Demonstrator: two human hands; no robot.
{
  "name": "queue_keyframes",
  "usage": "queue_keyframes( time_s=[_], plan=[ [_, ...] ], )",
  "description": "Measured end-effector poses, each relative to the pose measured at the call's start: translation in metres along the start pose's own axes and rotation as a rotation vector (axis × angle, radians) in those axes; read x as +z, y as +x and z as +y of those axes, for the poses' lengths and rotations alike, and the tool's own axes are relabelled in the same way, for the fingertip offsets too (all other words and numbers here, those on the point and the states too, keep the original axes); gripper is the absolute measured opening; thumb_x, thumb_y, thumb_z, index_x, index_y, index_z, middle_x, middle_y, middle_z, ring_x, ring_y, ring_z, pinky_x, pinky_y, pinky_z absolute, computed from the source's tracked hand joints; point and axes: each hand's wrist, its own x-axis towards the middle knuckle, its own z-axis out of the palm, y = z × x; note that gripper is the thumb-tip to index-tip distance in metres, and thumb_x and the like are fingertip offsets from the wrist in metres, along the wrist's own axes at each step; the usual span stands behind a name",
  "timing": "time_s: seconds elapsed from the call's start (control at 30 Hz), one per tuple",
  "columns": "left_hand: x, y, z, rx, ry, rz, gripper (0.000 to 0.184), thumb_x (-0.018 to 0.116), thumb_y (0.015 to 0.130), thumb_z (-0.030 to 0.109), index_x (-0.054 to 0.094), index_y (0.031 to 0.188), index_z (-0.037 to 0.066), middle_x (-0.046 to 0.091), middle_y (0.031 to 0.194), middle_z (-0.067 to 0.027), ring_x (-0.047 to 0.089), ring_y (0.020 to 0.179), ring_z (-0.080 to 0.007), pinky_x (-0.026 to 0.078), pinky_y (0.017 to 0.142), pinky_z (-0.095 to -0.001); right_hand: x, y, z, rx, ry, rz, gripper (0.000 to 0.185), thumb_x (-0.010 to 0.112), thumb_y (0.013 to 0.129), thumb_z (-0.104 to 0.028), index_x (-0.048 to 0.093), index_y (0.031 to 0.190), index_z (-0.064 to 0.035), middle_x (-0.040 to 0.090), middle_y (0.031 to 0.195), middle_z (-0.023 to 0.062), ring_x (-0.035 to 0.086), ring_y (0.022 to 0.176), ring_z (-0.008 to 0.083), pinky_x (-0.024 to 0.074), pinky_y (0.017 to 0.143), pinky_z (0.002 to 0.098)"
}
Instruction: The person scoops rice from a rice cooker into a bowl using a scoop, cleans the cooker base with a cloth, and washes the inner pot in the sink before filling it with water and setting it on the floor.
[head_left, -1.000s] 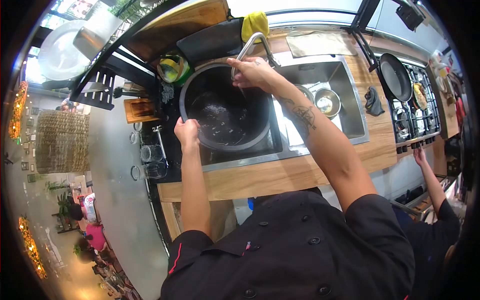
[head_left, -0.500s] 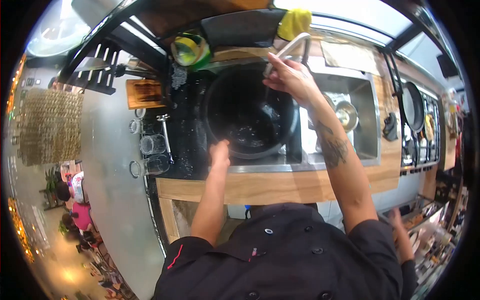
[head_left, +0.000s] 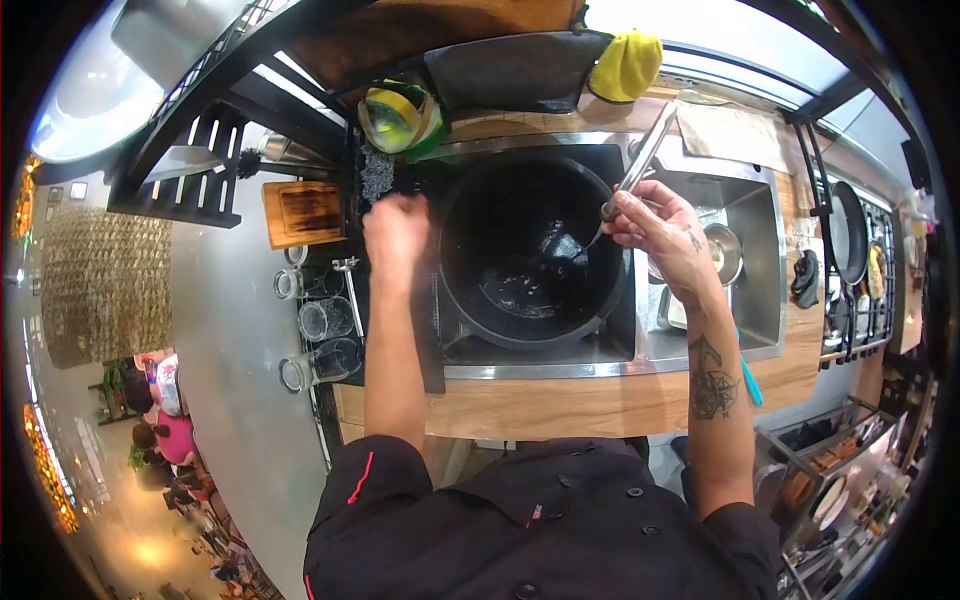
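A large black pot [head_left: 500, 240] sits in the left sink basin, with a little water and glare at its bottom. My right hand [head_left: 655, 235] is closed on the end of the metal faucet [head_left: 650, 150], over the pot's right rim. A thin stream of water runs from it into the pot. To the pot's left, my left hand [head_left: 396, 235] is over the black drainboard, just below a grey scouring mesh [head_left: 378, 178]. Motion smears its fingers, so their grip and any contact with the mesh cannot be made out.
A green tub [head_left: 405, 120] stands behind the drainboard, and a yellow cloth [head_left: 627, 68] hangs at the back. Glasses [head_left: 325, 320] line the left side. The right basin [head_left: 752, 285] holds metal bowls. Overhead is a black rack [head_left: 185, 165].
My left hand has left the pot's front-left rim and moved back to the drainboard's far end. My right hand has swung the faucet end right and nearer me, toward the pot's right rim.
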Motion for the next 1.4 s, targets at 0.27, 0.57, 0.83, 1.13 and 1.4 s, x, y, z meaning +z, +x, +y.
queue_keyframes(
  time_s=[0.27,0.57,0.83,1.13,1.4],
  plan=[
    [-0.019,0.147,0.068,-0.028,0.326,0.168,0.047,0.073,0.090,0.055,0.082,0.104,0.010,0.076,0.114,-0.0254,0.073,0.108,-0.0436,0.059,0.091,-0.0495,0.016,0.009,-0.001,-0.004,0.003,0.030,0.030,0.078,0.100,-0.032,0.069,0.110,-0.0048,0.074,0.096,0.0056,0.075,0.086,0.0146,0.0610,0.078,0.0252],
    [-0.015,0.189,0.071,0.493,0.421,0.076,0.034,0.078,0.090,0.029,0.080,0.123,0.023,0.079,0.113,-0.0153,0.074,0.109,-0.0381,0.058,0.094,-0.0496,0.012,0.010,-0.005,0.030,-0.097,0.034,0.041,0.081,0.097,-0.038,0.072,0.113,-0.0008,0.076,0.097,0.0074,0.075,0.087,0.0143,0.0601,0.079,0.0264],
    [-0.031,0.190,0.049,0.725,0.697,-0.066,0.033,0.080,0.086,0.027,0.079,0.117,0.019,0.078,0.108,-0.0155,0.073,0.104,-0.0371,0.058,0.089,-0.0493,0.010,0.017,0.001,0.028,-0.056,-0.006,0.041,0.081,0.097,-0.040,0.071,0.112,-0.0034,0.077,0.099,0.0062,0.075,0.087,0.0134,0.0602,0.079,0.0261],
    [-0.028,0.022,0.080,0.814,-0.046,0.412,0.023,0.080,0.080,0.014,0.060,0.084,0.004,0.059,0.088,-0.0149,0.061,0.084,-0.0346,0.052,0.076,-0.0471,0.009,0.015,0.000,-0.019,-0.060,-0.043,0.032,0.081,0.097,-0.036,0.071,0.108,-0.0074,0.076,0.100,0.0030,0.075,0.089,0.0121,0.0596,0.082,0.0237],
    [0.243,-0.068,-0.014,0.277,0.149,-0.646,0.041,0.067,0.095,0.016,0.063,0.133,0.003,0.068,0.130,-0.0265,0.066,0.119,-0.0470,0.052,0.105,-0.0528,0.009,0.018,0.013,-0.049,-0.009,-0.033,0.041,0.082,0.096,-0.040,0.070,0.111,-0.0031,0.077,0.095,0.0054,0.072,0.085,0.0107,0.0592,0.080,0.0259]
  ],
)
